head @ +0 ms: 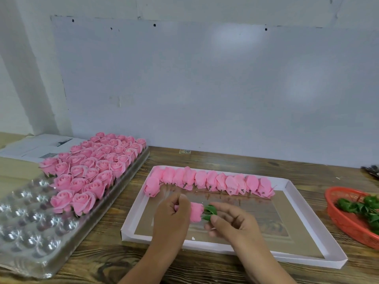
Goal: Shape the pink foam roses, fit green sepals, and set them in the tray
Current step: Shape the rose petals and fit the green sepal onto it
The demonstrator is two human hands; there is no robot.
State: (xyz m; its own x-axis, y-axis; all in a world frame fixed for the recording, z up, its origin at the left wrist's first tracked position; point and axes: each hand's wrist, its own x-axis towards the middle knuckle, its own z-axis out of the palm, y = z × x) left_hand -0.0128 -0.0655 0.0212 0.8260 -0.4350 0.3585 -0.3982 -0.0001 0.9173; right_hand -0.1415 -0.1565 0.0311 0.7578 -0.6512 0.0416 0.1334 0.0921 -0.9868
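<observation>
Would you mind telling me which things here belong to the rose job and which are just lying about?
Job:
pink foam rose in left hand
green sepal pinched by right hand
clear plastic tray of finished roses
white cardboard box lid with unshaped buds
red plastic basket of sepals

Lying about:
printed papers
small label

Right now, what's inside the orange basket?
Green sepals lie piled inside the orange basket. The picture's edge cuts the basket off, so I can't see how many, or anything under them.

pink roses [96, 160], green sepal [210, 211], red basket [346, 222]
</observation>
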